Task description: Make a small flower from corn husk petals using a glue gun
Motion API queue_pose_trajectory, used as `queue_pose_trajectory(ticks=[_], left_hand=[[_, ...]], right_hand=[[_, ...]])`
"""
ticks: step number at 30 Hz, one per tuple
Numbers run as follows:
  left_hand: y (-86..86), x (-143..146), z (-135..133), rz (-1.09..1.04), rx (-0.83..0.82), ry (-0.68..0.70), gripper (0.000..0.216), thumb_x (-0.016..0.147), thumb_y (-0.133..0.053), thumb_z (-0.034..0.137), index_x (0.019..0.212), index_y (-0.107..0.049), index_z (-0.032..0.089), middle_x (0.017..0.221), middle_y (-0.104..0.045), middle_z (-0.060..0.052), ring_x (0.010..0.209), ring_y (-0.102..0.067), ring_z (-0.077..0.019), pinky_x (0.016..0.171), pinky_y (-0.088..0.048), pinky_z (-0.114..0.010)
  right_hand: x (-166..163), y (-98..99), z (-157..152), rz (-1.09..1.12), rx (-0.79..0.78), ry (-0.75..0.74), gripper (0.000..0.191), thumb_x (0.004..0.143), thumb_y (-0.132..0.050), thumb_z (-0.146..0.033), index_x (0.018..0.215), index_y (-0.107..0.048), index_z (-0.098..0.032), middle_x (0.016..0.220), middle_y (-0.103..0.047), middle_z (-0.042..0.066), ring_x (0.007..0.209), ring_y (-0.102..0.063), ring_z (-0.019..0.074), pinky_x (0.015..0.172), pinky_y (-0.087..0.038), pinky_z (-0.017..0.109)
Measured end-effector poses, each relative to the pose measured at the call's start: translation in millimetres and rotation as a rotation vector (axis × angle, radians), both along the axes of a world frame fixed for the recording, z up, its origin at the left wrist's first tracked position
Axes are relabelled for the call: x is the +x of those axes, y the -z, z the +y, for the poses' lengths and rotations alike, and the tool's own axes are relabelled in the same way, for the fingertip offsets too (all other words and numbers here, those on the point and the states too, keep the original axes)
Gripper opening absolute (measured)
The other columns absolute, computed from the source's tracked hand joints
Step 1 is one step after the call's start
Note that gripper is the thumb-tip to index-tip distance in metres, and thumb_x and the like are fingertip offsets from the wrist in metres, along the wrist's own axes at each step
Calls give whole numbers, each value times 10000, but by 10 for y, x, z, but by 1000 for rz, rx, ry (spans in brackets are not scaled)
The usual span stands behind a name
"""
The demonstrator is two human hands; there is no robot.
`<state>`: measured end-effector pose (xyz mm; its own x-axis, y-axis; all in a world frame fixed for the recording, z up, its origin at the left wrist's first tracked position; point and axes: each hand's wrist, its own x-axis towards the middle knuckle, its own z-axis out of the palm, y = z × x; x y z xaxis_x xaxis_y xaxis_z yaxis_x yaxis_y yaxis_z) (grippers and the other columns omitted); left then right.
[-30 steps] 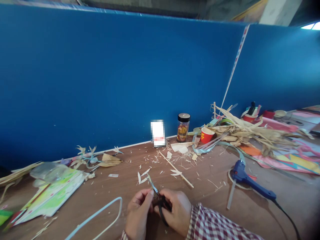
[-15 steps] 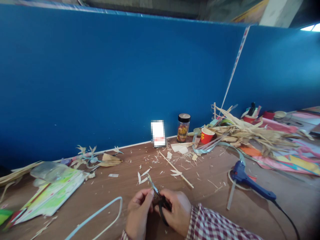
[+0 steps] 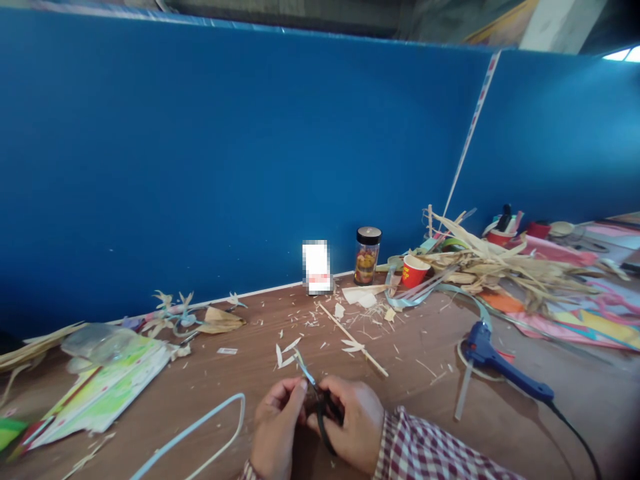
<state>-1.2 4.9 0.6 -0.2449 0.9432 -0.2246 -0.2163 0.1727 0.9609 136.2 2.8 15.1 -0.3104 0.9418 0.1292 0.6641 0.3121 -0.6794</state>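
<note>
Black-handled scissors (image 3: 326, 417) are gripped in my right hand (image 3: 356, 417), their metal blades pointing up and away over the table. My left hand (image 3: 281, 420) is closed in a pinch close beside the blades; whatever lies between its thumb and finger is too small or hidden to make out. Just past the blade tips lie several pale leaf-shaped pieces (image 3: 286, 353). Farther right rests a thin straw-coloured stick (image 3: 353, 337) with pale leaf shapes attached to it.
A blue glue gun (image 3: 505, 363) with its cord lies at the right. Behind stand a jar (image 3: 367, 257), a red paper cup (image 3: 415, 271) and a heap of dried husks (image 3: 500, 260). A pale blue bent strip (image 3: 193, 427) and a green-white sheet (image 3: 107, 390) are at the left.
The scissor handles have shifted very slightly in my right hand, and the blades look closer together. My left hand stays where it was, and the things on the table have not moved.
</note>
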Motion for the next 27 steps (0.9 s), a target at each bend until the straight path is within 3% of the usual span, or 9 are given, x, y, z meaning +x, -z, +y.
queue_pose_trajectory(ticks=[4,11,15,20,24,27], left_hand=[[-17,11,7,-35,19,-36,271,563,-686,397,614,-619,139,446,-479,49,391,-386,-65,396,-312,-185],[10,16,3,-7,17,-7,264,585,-677,391,631,-610,139,463,-466,52,401,-371,-64,389,-291,-180],[7,13,-8,73,12,22,297,570,-675,426,648,-623,144,436,-461,54,405,-380,-79,401,-302,-193],[-52,46,-19,119,25,-19,339,524,-684,470,634,-624,154,441,-467,54,398,-396,-91,410,-322,-212],[-46,29,-3,141,6,-1,364,498,-694,480,630,-633,147,413,-457,51,388,-400,-96,403,-327,-217],[-8,2,12,152,-6,13,360,505,-693,475,635,-632,145,406,-454,49,393,-398,-99,404,-324,-215]], right_hand=[[194,-108,155,13,-2,-2,410,630,-623,-409,986,-494,-251,650,-583,-52,577,-536,115,509,-328,196],[911,-127,648,-242,102,449,298,650,-609,-369,890,-474,-256,709,-610,-40,645,-558,160,519,-301,230],[1196,-85,783,-341,122,453,428,589,-676,-335,948,-471,-224,769,-630,6,746,-551,212,621,-329,265],[1278,-57,820,-370,126,384,559,558,-699,-320,1049,-469,-186,926,-607,55,878,-537,220,772,-327,295],[1296,-112,796,-407,21,428,619,596,-671,-378,1133,-414,-211,834,-623,46,784,-570,213,613,-344,263],[1293,-152,783,-449,-36,505,410,658,-620,-410,1001,-487,-229,707,-613,20,638,-567,175,514,-290,237]])
